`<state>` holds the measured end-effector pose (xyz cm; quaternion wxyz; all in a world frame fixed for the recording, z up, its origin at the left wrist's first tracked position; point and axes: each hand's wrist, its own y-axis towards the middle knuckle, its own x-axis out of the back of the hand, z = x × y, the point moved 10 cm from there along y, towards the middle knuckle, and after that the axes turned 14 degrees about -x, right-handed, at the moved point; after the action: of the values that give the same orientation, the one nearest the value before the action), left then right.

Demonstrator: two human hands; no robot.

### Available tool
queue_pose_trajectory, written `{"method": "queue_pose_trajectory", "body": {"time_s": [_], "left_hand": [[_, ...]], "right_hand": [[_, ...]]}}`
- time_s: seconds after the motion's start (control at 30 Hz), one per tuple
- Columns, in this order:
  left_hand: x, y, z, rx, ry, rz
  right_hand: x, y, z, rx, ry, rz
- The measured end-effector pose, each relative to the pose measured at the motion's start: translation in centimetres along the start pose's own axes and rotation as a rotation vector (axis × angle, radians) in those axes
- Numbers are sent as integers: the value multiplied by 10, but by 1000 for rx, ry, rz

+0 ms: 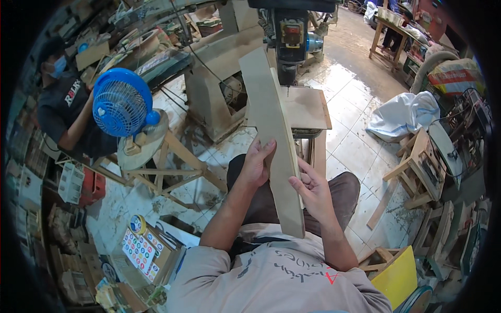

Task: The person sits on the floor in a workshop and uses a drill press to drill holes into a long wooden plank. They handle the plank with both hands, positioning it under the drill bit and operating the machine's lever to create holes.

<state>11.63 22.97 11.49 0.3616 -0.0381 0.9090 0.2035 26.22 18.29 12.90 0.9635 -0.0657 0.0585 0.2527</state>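
A long, pale wooden board (274,141) stands tilted in front of my body, its lower end close to my shirt. It looks like two flat layers lying against each other, with a notch in the left edge. My left hand (259,163) grips that left edge, thumb on the face and fingers behind. On the opposite edge, my right hand (313,190) holds the board with the thumb toward me; part of its fingers is hidden. Just beyond the board is a drill press (292,41) with a square wooden table (308,107) under its head.
A blue fan (122,101) sits on a wooden stool (143,143) at left, with a masked person (68,99) behind it. A white sack (404,115) and a small wooden stand (417,161) are at right. A yellow panel (399,279) lies near my right elbow.
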Motion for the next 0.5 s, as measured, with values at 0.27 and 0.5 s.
{"method": "queue_pose_trajectory", "body": {"time_s": [0.27,0.5], "left_hand": [[-10,-6,-5,21,-113,13],[-12,-12,-20,-163,310,-68]], "right_hand": [[-7,-6,7,30,53,0],[0,-11,4,15,52,-81]]}}
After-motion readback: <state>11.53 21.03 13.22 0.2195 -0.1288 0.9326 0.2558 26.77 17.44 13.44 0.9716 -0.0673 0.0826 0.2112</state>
